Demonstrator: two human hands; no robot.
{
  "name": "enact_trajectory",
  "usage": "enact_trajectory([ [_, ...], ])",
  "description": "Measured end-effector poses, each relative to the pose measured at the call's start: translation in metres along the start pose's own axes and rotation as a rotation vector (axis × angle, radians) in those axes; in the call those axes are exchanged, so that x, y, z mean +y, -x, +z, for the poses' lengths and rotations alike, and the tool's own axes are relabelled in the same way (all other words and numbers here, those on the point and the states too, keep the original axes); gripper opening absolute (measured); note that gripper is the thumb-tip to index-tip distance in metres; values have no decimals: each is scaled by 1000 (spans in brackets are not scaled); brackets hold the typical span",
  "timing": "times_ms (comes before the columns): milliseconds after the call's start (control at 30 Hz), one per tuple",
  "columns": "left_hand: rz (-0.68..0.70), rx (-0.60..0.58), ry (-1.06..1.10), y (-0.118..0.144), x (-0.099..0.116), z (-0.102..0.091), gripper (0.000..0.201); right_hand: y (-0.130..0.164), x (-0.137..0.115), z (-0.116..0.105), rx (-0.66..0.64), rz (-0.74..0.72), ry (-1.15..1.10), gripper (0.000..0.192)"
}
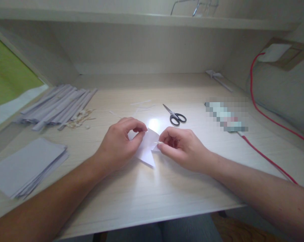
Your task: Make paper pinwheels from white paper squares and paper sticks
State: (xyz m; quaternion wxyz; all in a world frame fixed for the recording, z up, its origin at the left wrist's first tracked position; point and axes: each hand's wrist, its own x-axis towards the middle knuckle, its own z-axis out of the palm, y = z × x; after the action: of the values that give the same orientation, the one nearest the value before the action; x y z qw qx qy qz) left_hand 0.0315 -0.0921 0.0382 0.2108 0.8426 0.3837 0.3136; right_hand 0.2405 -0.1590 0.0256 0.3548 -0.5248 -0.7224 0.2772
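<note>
Between my two hands is a piece of white paper (147, 153) with slits cut into it and pointed corners spreading out. My left hand (123, 143) pinches one of its corners between thumb and index finger at the upper left. At the right side, my right hand (180, 146) is closed on another part of the paper, thumb against fingers, with a small white bit showing at the tips. Just beyond the hands lie scissors (175, 117) with black handles, blades pointing away to the left.
Rolled paper sticks (58, 106) lie in a pile at the left, with small beige bits (81, 119) beside them. Nearer is a stack of white paper (28, 164). Thin paper strips (144, 108) lie behind the hands. A blurred-out phone-like object (224, 116) with a red cable (267, 156) sits right. A folded paper piece on a stick (218, 79) lies far right.
</note>
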Motion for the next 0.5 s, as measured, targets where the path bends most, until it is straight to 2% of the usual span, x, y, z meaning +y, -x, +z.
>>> enact_trajectory([
  [233,76,5,-45,0,3,-2,16,-1,-1,0,34,42,-44,7],
  [400,52,-77,10,3,4,-1,16,0,0,1,50,23,-8,7],
  [500,36,-78,12,4,5,0,16,1,-1,1,60,0,11,6],
])
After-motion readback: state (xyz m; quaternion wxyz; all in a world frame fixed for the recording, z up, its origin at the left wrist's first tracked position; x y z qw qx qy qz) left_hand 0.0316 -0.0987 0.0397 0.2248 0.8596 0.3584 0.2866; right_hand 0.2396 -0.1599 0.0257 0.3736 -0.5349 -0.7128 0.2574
